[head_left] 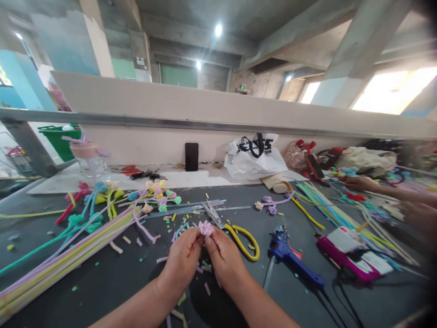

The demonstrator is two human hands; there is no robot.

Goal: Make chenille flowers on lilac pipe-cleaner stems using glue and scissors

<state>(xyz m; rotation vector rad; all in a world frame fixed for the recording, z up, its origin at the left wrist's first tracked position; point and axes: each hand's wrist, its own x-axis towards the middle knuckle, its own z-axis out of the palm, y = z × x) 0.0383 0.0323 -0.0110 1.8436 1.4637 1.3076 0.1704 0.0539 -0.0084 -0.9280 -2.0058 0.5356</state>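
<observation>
Between my two hands, low in the middle of the head view, is a small fuzzy pink-lilac flower (pixel 205 228) that looks made of pipe cleaner. My left hand (pixel 184 255) pinches it from one side, and my right hand (pixel 225 255) grips the other side with thumb and fingers. Its underside is hidden by my fingers. Just beyond my right hand lie scissors (pixel 246 241) with yellow handles, blades spread and pointing away. Small cut pieces of pipe cleaner are scattered around and under my hands.
Long pipe cleaners (pixel 71 259) and finished-looking small flowers (pixel 159 193) lie left. Rightward are a blue glue gun (pixel 297 259) with its cord, a magenta power strip (pixel 351 259) and a co-worker's arm (pixel 385 187). A phone (pixel 191 157) and white bag (pixel 256 157) stand at the back.
</observation>
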